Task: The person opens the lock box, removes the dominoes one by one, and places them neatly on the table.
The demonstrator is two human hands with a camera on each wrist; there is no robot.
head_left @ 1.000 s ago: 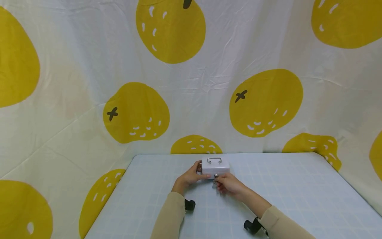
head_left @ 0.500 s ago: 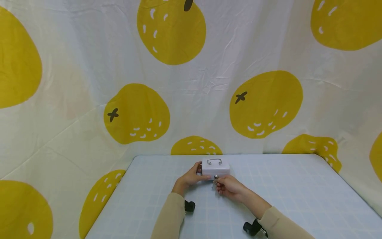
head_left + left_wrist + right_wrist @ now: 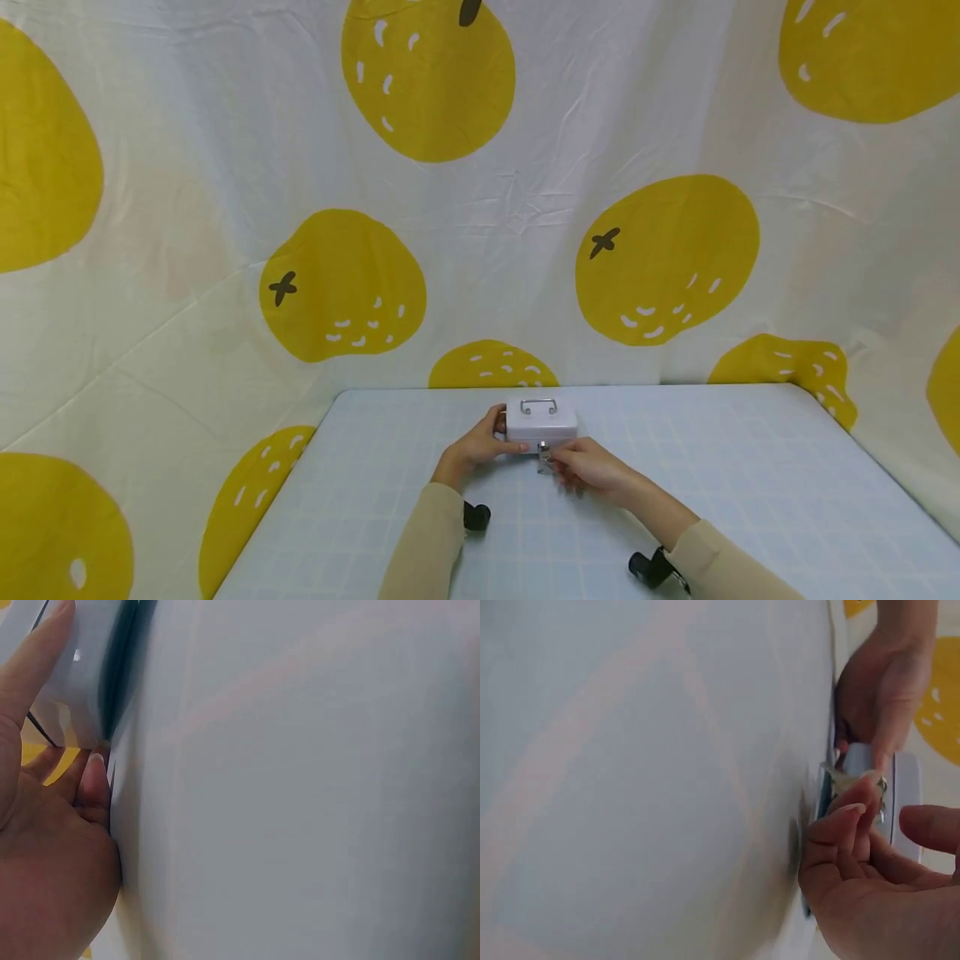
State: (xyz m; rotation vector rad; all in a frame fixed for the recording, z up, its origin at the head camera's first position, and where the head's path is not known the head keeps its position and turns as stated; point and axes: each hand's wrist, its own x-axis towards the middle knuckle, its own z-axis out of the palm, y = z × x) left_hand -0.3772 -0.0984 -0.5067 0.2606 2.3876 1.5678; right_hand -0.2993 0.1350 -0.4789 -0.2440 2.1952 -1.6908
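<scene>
A small white cash box (image 3: 531, 422) with a wire handle on its lid stands closed at the table's far edge. My left hand (image 3: 472, 447) grips its left side, thumb along the front and fingers round behind, as the left wrist view also shows on the box (image 3: 84, 645). From the lock on the front hang keys (image 3: 545, 467) with a pale tag. My right hand (image 3: 596, 468) is just right of the keys. In the right wrist view its thumb (image 3: 934, 826) stands apart from the loosely bent fingers, which partly hide the lock and keys.
A pale blue checked cloth covers the table (image 3: 720, 475). Behind it hangs a white curtain (image 3: 495, 275) printed with yellow fruit. Black wrist cameras (image 3: 476, 517) sit under both sleeves.
My right hand has let go of the key and drawn slightly to the right, so the keys now show hanging from the lock. The left hand and the box stay in place.
</scene>
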